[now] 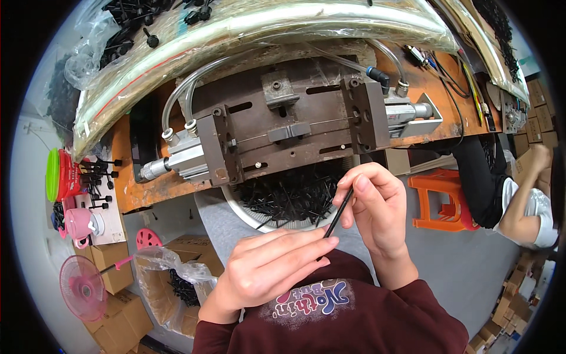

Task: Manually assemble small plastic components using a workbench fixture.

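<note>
A thin black rod (pixel 338 217) slants between my two hands in front of my chest. Its upper end is pinched between the thumb and fingertips of my right hand (pixel 382 206). The fingers of my left hand (pixel 268 265) lie together around the lower end, which they partly hide. Just beyond my hands stands a round white basket (pixel 252 219) heaped with thin black parts (pixel 286 197). Above it, a brown metal fixture (pixel 247 138) sits on the bench, with a small grey block (pixel 289 132) at its middle.
Air cylinders (pixel 186 158) with clear hoses flank the fixture on the wooden bench (pixel 138 194). A plastic-wrapped ledge (pixel 265 26) runs behind. At left are a pink fan (pixel 82 288) and a plastic-lined carton (pixel 165 304). An orange stool (pixel 433 197) and another person (pixel 519 206) are at right.
</note>
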Available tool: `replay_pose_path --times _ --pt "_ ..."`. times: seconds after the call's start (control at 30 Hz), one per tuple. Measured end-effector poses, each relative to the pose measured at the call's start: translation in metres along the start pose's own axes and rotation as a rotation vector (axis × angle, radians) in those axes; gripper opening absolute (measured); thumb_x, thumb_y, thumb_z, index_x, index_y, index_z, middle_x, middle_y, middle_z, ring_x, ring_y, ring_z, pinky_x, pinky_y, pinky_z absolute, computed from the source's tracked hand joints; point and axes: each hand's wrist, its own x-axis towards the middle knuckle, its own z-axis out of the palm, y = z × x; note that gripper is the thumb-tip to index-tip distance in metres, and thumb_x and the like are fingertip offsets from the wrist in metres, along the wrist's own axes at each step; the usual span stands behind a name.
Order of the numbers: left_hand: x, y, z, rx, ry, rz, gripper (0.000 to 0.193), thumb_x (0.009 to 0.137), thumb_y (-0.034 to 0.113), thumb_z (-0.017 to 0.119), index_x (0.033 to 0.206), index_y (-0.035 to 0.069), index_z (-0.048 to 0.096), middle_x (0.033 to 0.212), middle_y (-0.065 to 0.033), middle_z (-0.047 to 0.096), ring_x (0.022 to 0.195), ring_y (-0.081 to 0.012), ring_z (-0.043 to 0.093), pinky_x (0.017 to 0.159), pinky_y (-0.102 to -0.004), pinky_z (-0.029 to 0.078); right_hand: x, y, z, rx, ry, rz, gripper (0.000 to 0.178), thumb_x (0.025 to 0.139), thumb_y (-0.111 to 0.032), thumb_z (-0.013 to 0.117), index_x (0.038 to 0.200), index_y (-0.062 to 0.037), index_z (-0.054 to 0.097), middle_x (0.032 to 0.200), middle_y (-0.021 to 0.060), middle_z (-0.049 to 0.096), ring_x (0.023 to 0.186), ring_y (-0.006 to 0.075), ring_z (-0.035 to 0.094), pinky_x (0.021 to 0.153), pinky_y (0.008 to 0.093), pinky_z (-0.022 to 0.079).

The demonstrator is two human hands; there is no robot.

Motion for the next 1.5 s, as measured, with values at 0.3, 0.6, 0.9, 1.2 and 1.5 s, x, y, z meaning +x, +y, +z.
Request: replay_pose_path --times 0.3,0.6,0.9,1.2,1.5 --pt "-0.004 0.003 -0.001 0.058 -0.024 0.03 0.029 0.065 0.008 0.081 0.092 0.004 0.074 0.088 -0.0094 0.07 0.072 -0.0207 0.068 0.058 -0.0275 0.053 -0.001 -0.002 0.004 0.006 -0.064 0.072 0.018 0.097 -0.013 0.054 0.097 0.0037 0.062 0.081 0.0126 0.065 0.055 0.0113 0.059 0.053 0.0219 0.048" --pt "-0.008 0.011 0.0 -0.091 -0.085 0.063 0.027 0.065 0.011 0.082 0.089 0.005 0.074 0.085 -0.0084 0.07 0.068 -0.0189 0.068 0.059 -0.0259 0.053 0.008 -0.008 -0.004 0.089 0.191 -0.243 0.014 0.097 -0.01 0.052 0.092 0.0019 0.058 0.079 0.0129 0.064 0.051 0.0103 0.055 0.05 0.0216 0.045" --pt "0.0 0.01 0.011 0.045 0.111 -0.014 0.031 0.064 0.004 0.083 0.092 0.001 0.071 0.096 -0.0124 0.069 0.078 -0.0205 0.069 0.066 -0.0286 0.057 -0.003 -0.004 -0.003 0.024 0.122 -0.135 0.015 0.096 -0.011 0.055 0.094 0.003 0.059 0.08 0.0142 0.066 0.052 0.0117 0.057 0.05 0.0221 0.047" --pt "0.0 0.006 0.007 -0.079 0.111 -0.095 0.05 0.056 0.02 0.091 0.095 0.001 0.068 0.099 -0.014 0.066 0.082 -0.0192 0.066 0.068 -0.0283 0.055 -0.006 0.0 0.006 0.054 0.135 -0.118 0.011 0.095 -0.009 0.057 0.098 0.0011 0.057 0.087 0.0145 0.067 0.059 0.0119 0.061 0.054 0.0227 0.049" --pt "-0.011 -0.001 0.018 -0.16 0.234 -0.256 0.025 0.07 -0.012 0.072 0.093 -0.006 0.065 0.1 -0.0184 0.063 0.08 -0.023 0.067 0.071 -0.0298 0.057 0.0 0.001 0.0 0.128 0.006 -0.124 0.01 0.096 -0.009 0.055 0.102 -0.0005 0.053 0.088 0.0127 0.067 0.061 0.0113 0.062 0.057 0.0226 0.049"
